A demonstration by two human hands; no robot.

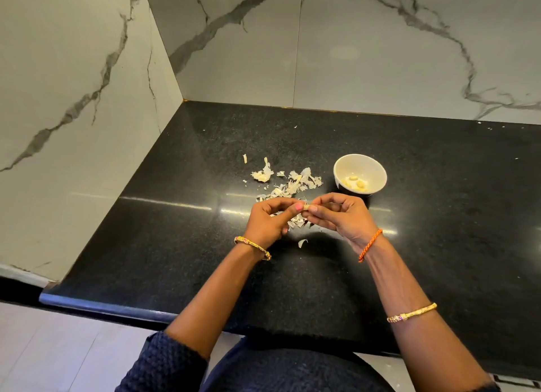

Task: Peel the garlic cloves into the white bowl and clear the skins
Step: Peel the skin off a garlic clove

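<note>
We're in a home kitchen, standing at a corner worktop. Under the two hands pinching a garlic clove [306, 207] runs a polished black granite counter [181, 245], speckled and catching strips of light. Behind the grip, glossy white marble-look wall tiles [380, 48] with grey veins meet at the corner and climb out of view. Just beyond the grip lies a scatter of papery garlic skins [288, 183], and to its right a small white bowl [377, 173] holds peeled cloves [357, 184]. Below the counter's rounded edge we glimpse pale floor tiles [58, 347].
</note>
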